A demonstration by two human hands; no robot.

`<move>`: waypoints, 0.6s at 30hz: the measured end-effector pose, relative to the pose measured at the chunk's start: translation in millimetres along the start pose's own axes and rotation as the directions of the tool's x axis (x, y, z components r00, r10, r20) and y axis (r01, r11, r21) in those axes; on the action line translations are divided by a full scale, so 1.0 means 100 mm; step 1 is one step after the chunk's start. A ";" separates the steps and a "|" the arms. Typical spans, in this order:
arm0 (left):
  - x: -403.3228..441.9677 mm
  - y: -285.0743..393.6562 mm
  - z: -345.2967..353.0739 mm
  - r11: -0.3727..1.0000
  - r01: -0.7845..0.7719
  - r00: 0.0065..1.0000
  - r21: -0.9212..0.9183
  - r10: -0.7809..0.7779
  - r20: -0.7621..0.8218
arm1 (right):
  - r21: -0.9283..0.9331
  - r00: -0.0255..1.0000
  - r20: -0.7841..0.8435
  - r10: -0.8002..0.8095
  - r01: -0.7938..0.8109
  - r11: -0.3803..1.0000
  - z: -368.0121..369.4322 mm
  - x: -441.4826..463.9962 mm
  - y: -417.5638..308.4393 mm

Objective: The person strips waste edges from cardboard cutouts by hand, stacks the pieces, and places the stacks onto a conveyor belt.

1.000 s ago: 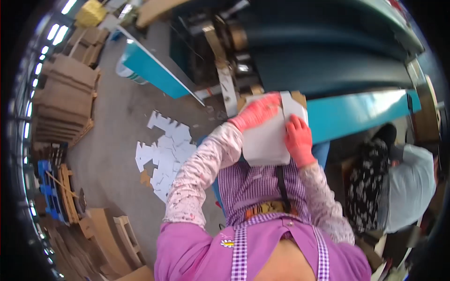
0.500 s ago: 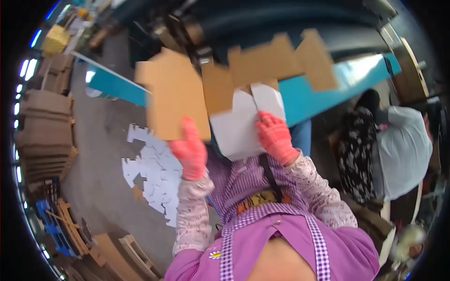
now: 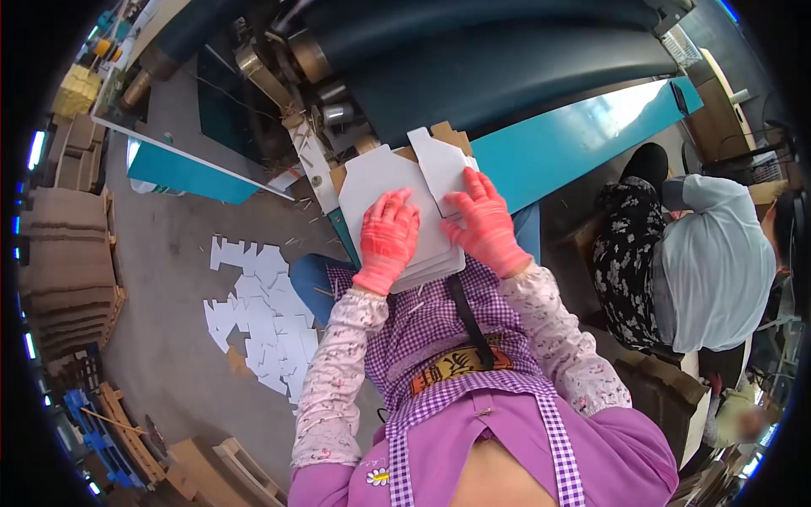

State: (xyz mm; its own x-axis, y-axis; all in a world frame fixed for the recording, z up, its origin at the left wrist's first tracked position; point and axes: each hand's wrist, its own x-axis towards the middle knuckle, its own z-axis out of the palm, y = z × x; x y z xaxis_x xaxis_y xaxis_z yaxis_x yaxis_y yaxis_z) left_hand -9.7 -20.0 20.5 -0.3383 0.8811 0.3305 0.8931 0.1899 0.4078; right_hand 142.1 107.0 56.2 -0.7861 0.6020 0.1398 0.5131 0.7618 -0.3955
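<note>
White-faced cardboard pieces (image 3: 380, 177) lie stacked at the edge of the teal machine, above my lap. My left hand (image 3: 389, 239), in a red glove, rests flat on the top piece with its fingers spread. In a matching glove, my right hand (image 3: 486, 221) has its fingers apart and touches the right side of the stack, beside a narrower white flap (image 3: 441, 169). Brown cardboard edges show behind the white faces.
Dark rollers (image 3: 507, 68) lie beyond a teal panel (image 3: 583, 144). White cut pieces (image 3: 270, 313) are scattered on the floor at left, near stacked brown cardboard (image 3: 68, 245). A co-worker (image 3: 714, 262) sits bent over at right. Another teal panel (image 3: 186, 169) stands at left.
The brown-sided piece lifted by my left hand now lies white side up on the stack. My left hand has come down onto it. The view has shifted.
</note>
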 end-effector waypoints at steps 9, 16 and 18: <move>0.13 0.07 0.15 0.990 -0.112 0.994 0.083 0.112 0.005 | -0.038 0.972 0.047 0.232 -0.230 0.972 0.15 0.17 -0.06; 0.15 0.01 0.10 0.988 -0.126 0.991 0.088 0.121 0.058 | -0.162 0.948 0.292 0.129 -0.084 0.983 -0.02 0.33 -0.22; 0.20 -0.10 0.16 0.989 -0.147 0.987 0.033 0.144 0.071 | -0.279 0.925 -0.275 -0.262 0.184 0.943 0.47 0.16 -0.03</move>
State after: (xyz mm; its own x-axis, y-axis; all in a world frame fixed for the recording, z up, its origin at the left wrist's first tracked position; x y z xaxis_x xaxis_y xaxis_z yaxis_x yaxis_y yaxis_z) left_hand -21.1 2.7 9.5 -0.1839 0.9279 0.3243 0.9425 0.0728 0.3261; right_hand 111.9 103.7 16.9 -0.7670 0.4228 0.4827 0.4346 0.8957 -0.0941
